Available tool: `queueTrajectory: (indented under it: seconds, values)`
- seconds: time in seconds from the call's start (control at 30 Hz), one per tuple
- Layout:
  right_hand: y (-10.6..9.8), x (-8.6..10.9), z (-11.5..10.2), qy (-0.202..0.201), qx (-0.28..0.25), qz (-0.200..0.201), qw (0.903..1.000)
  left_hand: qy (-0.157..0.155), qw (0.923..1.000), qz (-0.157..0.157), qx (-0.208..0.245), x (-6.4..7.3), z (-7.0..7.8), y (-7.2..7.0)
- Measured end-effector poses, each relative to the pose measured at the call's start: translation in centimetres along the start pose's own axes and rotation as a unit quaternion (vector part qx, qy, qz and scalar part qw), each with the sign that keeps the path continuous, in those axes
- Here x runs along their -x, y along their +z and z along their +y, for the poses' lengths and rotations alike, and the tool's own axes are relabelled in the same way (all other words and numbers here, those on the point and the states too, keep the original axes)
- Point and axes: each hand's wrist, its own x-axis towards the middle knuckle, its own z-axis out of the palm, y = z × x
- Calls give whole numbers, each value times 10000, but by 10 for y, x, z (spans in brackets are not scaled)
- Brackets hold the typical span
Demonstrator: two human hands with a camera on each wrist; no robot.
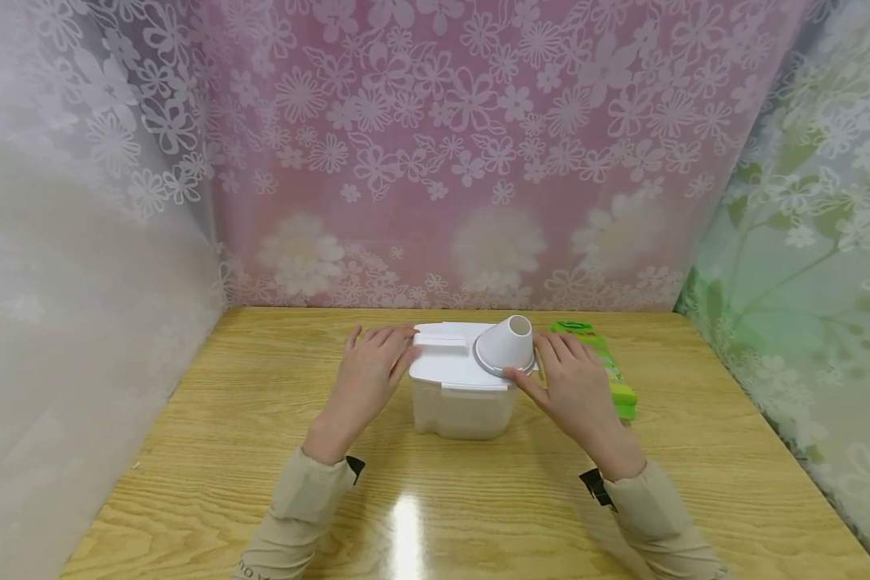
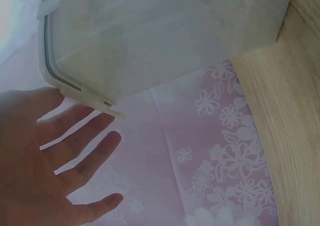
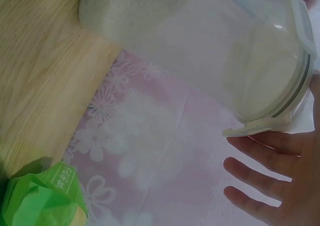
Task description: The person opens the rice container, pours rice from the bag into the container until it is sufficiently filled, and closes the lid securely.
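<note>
A clear plastic storage box with a white lid stands on the table, pale contents inside. The lid has a recessed handle and a white cone-shaped spout at its right. At the lid's left end is my left hand, fingertips touching the edge; in the left wrist view, its extended fingers lie against a side latch. My right hand is at the right end, thumb on the front rim by the spout. Its fairly straight fingers meet another latch in the right wrist view.
A green packet lies right of the box, partly behind my right hand. The wooden table backs onto a pink flowered curtain, with pale curtains on both sides.
</note>
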Motion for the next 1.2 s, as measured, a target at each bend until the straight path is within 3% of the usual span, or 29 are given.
queueTrajectory:
  seconds: [0.27,0.47,0.63,0.8,0.9,1.07,1.2]
  values:
    - [2,0,-1,-15,-31,42,10000,-164,9998,42,-137,3,-2,-6]
    - [3,-1,-2,-30,-135,1,9999,-462,9988,84,-167,12,-7,-8]
    - [3,0,-1,19,-178,25,9998,-666,9958,-223,-590,14,-6,-6]
    - [2,0,0,6,-195,42,9998,-840,9905,-609,-906,11,6,-1]
    - [2,1,-1,-30,-183,34,9998,-796,9891,-624,-1067,10,11,5]
    - [3,1,-3,-43,-216,28,9998,-443,9893,-148,-1383,9,15,11]
    - [3,1,-3,-45,-207,68,9998,-290,9908,-79,-1322,8,15,12]
